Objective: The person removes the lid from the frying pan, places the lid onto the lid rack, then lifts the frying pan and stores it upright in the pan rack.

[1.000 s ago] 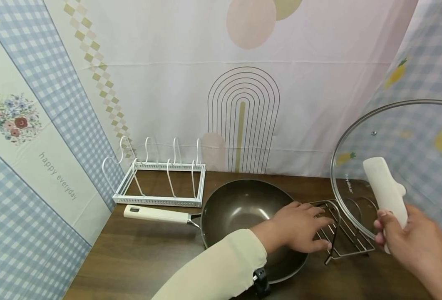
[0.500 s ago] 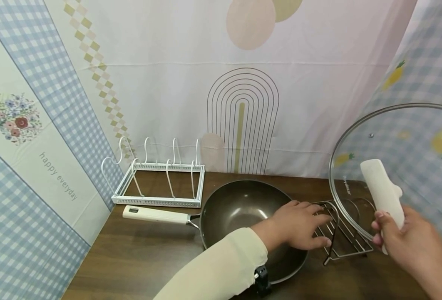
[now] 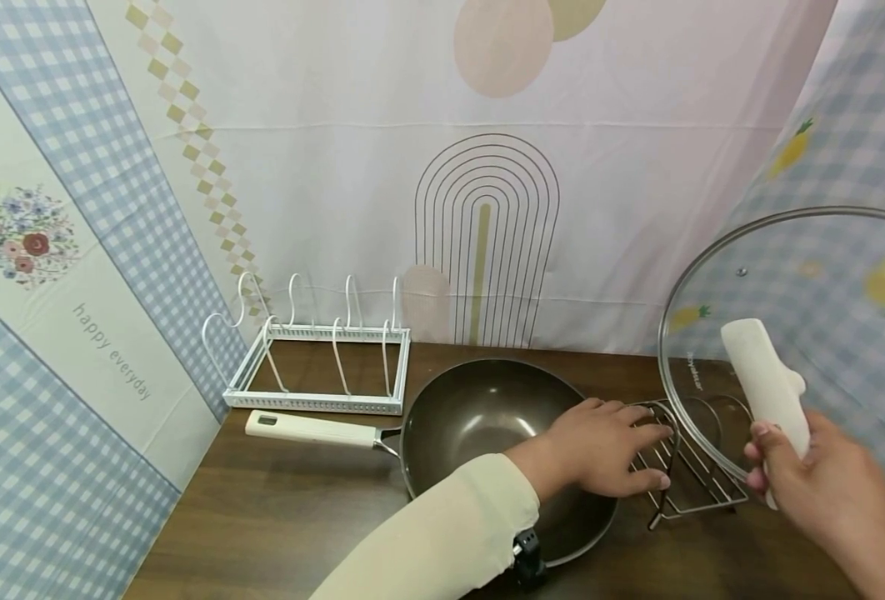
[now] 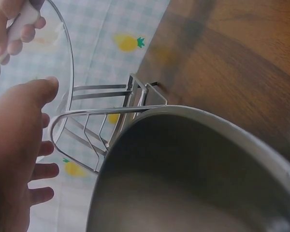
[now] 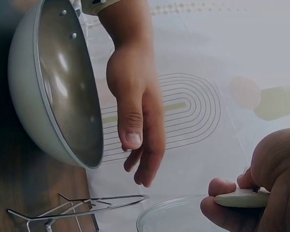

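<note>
My right hand [image 3: 836,487] grips the long white handle [image 3: 763,383] of a large glass lid [image 3: 712,300] with a metal rim. The lid stands nearly upright at the right, its lower edge by a wire rack [image 3: 701,479]; whether it rests in the rack cannot be told. My left hand [image 3: 603,447] hovers above the right side of a dark-lined wok [image 3: 480,417], fingers extended towards the rack's front hoop. In the right wrist view, the left hand [image 5: 137,111] holds nothing and is apart from the rack [image 5: 72,210]. The wok's pale handle [image 3: 315,428] points left.
A white rack [image 3: 315,404] with several upright wire dividers stands at the back left, behind the wok's handle. Printed cloth [image 3: 322,183] hangs behind and at both sides of the brown wooden tabletop [image 3: 262,517]. A black strap [image 3: 527,558] is on the left wrist.
The lid and my right hand shifted slightly left and down in the first half second, then stayed put. My left hand has barely moved.
</note>
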A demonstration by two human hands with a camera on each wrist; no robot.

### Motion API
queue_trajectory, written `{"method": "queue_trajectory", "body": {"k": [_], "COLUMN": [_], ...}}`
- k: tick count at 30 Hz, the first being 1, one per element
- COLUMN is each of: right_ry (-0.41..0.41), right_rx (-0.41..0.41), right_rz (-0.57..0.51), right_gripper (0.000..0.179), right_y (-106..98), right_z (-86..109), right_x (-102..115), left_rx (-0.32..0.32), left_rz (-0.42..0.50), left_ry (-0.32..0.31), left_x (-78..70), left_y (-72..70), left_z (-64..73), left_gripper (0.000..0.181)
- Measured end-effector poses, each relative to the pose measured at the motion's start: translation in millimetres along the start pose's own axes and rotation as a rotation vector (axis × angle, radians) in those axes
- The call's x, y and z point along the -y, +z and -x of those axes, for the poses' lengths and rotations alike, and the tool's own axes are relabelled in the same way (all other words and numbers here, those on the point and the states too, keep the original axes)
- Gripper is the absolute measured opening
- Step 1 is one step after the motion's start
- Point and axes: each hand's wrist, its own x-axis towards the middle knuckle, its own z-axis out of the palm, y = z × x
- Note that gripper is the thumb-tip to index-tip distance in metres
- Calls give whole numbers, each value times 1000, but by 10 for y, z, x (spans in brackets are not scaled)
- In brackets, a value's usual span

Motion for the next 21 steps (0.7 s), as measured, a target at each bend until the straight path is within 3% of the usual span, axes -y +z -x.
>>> {"method": "queue_trajectory", "body": {"k": [21], "right_ry": [-1], "right_rx": [6], "right_rz": [-7], "right_gripper": [38], "right_y": [32], "right_z": [-4], "right_x": [-23], "left_rx": [-11], "left_rz": [-15], "left_ry": [-24], "left_x": [-12], "left_y": [1], "left_z": [-76], "left_gripper": [68]}}
